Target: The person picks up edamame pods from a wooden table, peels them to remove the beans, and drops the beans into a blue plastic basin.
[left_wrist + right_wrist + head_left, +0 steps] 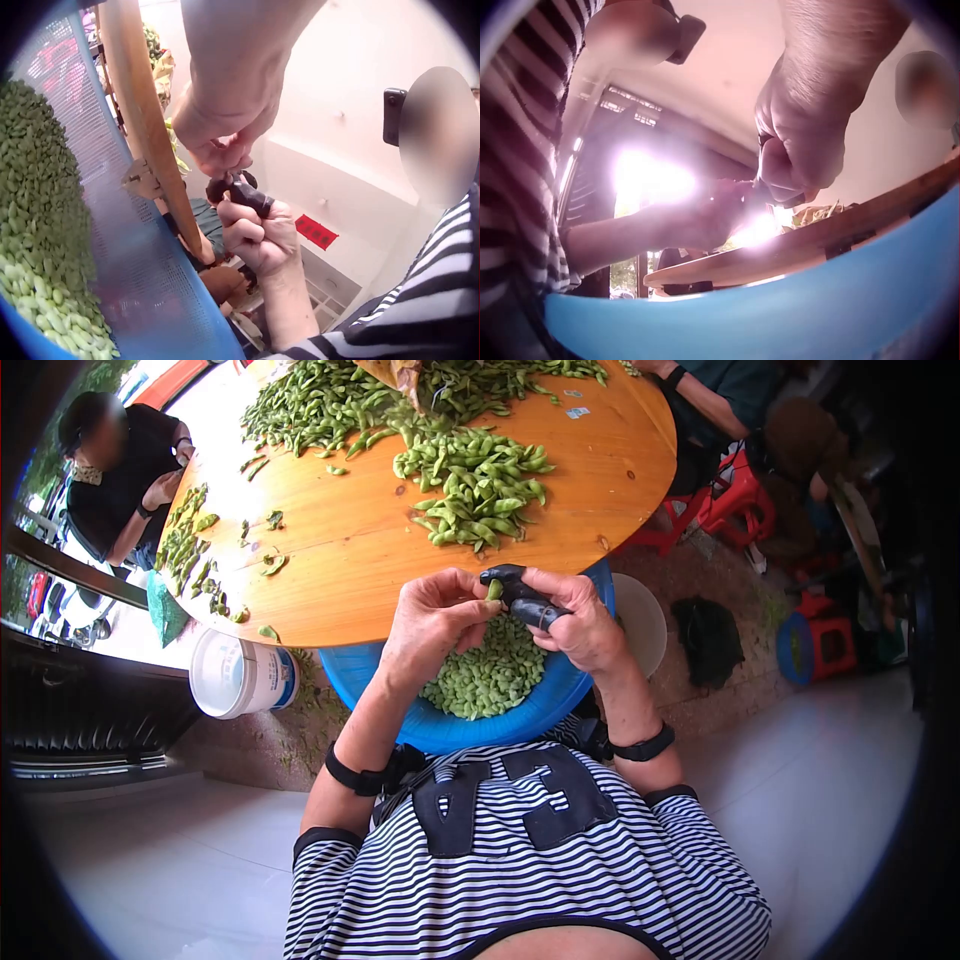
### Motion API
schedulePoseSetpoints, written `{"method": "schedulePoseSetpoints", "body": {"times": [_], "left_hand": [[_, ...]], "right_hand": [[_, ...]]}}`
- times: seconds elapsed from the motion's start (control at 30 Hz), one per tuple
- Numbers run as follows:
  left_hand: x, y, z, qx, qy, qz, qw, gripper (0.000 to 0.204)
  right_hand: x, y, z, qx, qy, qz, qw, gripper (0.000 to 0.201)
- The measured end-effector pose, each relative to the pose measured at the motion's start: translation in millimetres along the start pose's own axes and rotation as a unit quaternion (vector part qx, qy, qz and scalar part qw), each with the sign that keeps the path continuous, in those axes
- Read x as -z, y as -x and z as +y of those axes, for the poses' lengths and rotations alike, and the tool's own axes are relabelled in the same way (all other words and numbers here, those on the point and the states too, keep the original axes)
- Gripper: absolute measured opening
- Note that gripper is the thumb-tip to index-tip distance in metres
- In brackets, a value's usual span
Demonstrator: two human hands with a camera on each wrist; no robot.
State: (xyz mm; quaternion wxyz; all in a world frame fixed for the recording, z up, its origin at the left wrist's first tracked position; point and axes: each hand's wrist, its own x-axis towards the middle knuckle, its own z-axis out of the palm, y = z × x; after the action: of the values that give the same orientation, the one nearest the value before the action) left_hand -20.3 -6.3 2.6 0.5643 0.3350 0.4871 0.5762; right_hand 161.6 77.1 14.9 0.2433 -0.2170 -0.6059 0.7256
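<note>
A green edamame pod [495, 590] is pinched between the thumb and fingers of my left hand [430, 622], above the blue basket [352, 678]. My right hand [588, 628] meets it from the other side, its thumb and forefinger in black finger covers [532, 612] closing on the pod. Both hands' fingertips come together in the left wrist view too, where the fingers hide most of the pod. Shelled beans [482, 678] fill the basket below. In the right wrist view the back of my right hand [802, 142] hides its fingertips.
The round wooden table [340, 560] bears a near heap of pods [480, 485] and a larger pile [330, 405] behind. White buckets [222, 675] flank the basket. One person [125, 480] sits at the left; another's arm [705, 400] shows at the right, near red stools [740, 505].
</note>
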Motion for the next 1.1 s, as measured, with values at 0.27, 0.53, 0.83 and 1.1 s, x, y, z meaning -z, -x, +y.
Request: {"method": "schedulePoseSetpoints", "body": {"times": [0.27,0.53,0.83,1.1], "left_hand": [[-13,2,-9,-0.058,-0.002,-0.031,0.998,0.017],[-6,2,-2,0.003,-0.085,-0.013,0.996,0.019],[-14,-8,-22,-0.011,0.207,0.0,0.978,0.017],[-23,-7,-21,-0.029,0.276,0.039,0.96,0.02]], "right_hand": [[5,2,8,-0.031,-0.146,-0.042,0.988,0.041],[-5,2,6,0.055,0.149,0.072,0.985,0.04],[-48,8,6,0.215,0.452,0.186,0.846,0.044],[-38,1,5,0.185,0.39,0.179,0.884,0.041]]}}
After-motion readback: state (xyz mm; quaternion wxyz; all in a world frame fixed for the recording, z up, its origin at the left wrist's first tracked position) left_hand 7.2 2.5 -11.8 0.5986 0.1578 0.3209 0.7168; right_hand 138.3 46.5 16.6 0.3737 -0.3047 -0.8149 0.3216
